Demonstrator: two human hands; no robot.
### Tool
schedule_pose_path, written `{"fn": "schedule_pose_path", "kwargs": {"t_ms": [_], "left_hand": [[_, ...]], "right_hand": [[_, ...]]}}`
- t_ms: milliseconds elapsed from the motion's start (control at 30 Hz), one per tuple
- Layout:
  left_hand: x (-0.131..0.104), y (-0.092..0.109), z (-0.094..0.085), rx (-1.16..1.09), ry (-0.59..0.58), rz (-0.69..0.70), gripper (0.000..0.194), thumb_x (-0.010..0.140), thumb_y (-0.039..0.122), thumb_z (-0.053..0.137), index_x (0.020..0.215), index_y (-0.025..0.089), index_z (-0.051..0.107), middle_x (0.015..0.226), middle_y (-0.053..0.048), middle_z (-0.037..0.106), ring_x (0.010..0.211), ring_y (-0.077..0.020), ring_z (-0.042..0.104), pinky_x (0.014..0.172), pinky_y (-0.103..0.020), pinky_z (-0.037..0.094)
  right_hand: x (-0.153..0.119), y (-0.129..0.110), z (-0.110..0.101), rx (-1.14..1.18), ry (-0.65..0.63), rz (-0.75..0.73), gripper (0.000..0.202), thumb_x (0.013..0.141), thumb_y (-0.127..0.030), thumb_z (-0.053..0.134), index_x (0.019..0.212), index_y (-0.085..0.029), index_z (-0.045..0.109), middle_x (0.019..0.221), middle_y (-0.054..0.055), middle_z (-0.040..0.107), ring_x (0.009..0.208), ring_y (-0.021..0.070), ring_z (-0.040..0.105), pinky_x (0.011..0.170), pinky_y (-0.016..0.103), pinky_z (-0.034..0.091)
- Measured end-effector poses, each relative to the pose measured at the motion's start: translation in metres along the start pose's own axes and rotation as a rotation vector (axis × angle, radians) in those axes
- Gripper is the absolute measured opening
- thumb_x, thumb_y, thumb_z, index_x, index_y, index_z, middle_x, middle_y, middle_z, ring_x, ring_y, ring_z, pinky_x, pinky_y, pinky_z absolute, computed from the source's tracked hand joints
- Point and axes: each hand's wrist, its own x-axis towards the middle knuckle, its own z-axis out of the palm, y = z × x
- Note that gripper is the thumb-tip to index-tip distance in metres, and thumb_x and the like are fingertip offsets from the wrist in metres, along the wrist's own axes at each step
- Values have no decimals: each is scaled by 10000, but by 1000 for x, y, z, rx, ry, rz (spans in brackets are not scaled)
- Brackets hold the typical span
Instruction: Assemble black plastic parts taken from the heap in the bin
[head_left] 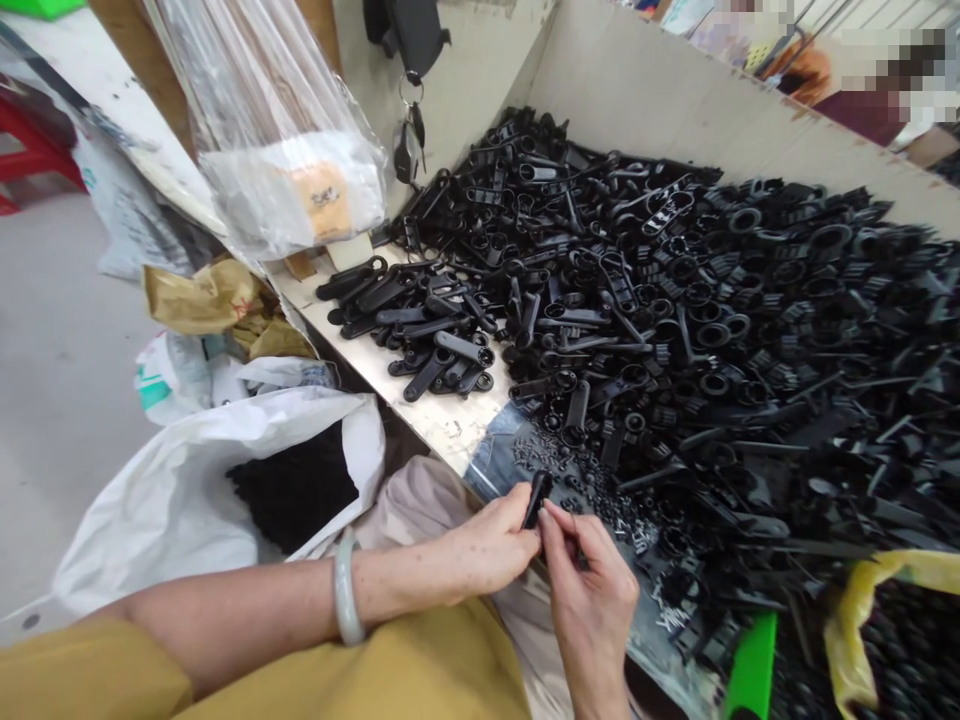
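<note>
My left hand (499, 535), with a pale bangle on its wrist, grips a small black plastic part (537, 498) near the table's front edge. Fingers of my right hand (589, 570) are pinched together against the lower end of that part; whatever they hold is too small to make out. Just beyond both hands lie tiny black pieces (551, 455) and small silvery pieces (637, 530). A group of black handle-like parts (427, 330) rests on the light tabletop (457, 425), left of a large heap of mixed black parts (675, 290).
An open white sack (180, 490) with black contents stands at the left, below the table edge. Keys (409, 145) and a clear plastic bag (262, 120) hang above. At the lower right are a green object (752, 665) and a yellow-rimmed sack (847, 640). Boards wall the heap's back.
</note>
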Motion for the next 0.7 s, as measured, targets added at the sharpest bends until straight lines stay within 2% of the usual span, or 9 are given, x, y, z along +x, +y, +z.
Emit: {"fn": "schedule_pose_path", "kwargs": {"t_ms": [100,167,333,467,633,700], "left_hand": [[-1,5,-1,17,-9,-40,490,897,321,570,1368,185,579,1218,-111,680,1219,-287,588,1065,-404,467],[-1,6,-1,22,2,-49,533,893,322,580,1408,186,555,1285,-124,670,1254,-296,578,1090,-415,452],[-2,3,-1,79,2,-90,625,924,353,545,1517,172,465,1542,-164,523,1416,-302,484,1194,-435,358],[-3,4,-2,99,4,-109,681,935,365,527,1570,155,400,1626,-179,425,1494,-304,402,1240,-449,292],[-1,2,-2,53,-1,-80,661,890,327,569,1519,151,466,1449,-163,602,1396,-326,499,1167,-453,400],[0,-2,-2,36,9,-37,657,894,322,555,1524,160,460,1441,-153,608,1400,-320,494,1168,-446,398]], "right_hand": [[0,0,-1,0,8,-4,203,1000,-323,642,964,-179,780,755,17,692,583,124,603,557,236,485],[-1,0,-1,-3,4,-3,204,998,-324,645,956,-181,785,754,18,694,582,124,598,558,236,484],[2,0,-3,1,1,-7,219,993,-334,650,921,-178,786,708,5,671,536,115,559,510,230,449],[6,-2,-4,-23,-5,-47,223,1005,-325,632,906,-180,770,705,3,666,540,113,571,526,226,463],[8,0,-3,-88,-22,-78,224,1024,-320,604,906,-191,744,728,5,669,589,121,598,587,233,488],[9,1,-2,-108,-33,-66,231,1031,-327,593,902,-195,733,740,7,674,601,123,604,596,234,489]]}}
